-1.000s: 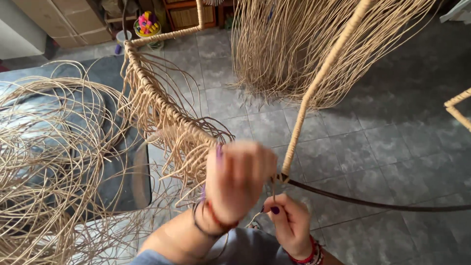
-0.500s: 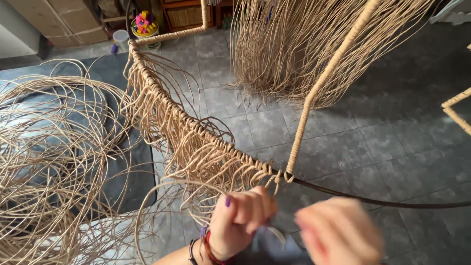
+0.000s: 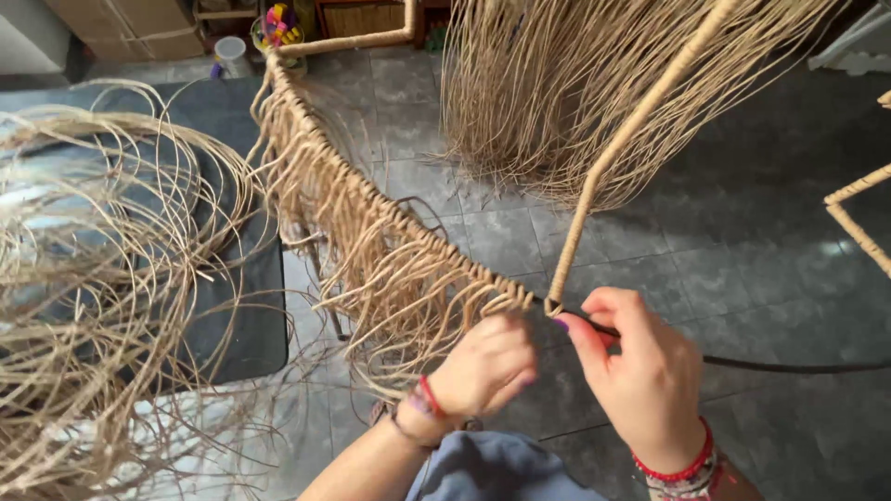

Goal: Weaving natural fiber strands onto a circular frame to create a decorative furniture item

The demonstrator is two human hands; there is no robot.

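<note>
Working hands: both sit at the end of the wrapped part of the rod.
Left hand: curled tight on thin straw strands, just under the rod.
Right hand: fingers pinch the bare black rod.
Tan pole: slants up from that spot.
Floor: grey tiles below.

Soft even daylight, dim toward floor; pale glare at left edge; wide-angle bending; no hard shadows.

Grey tiled floor, dark mat at left, cardboard boxes far back.
</note>
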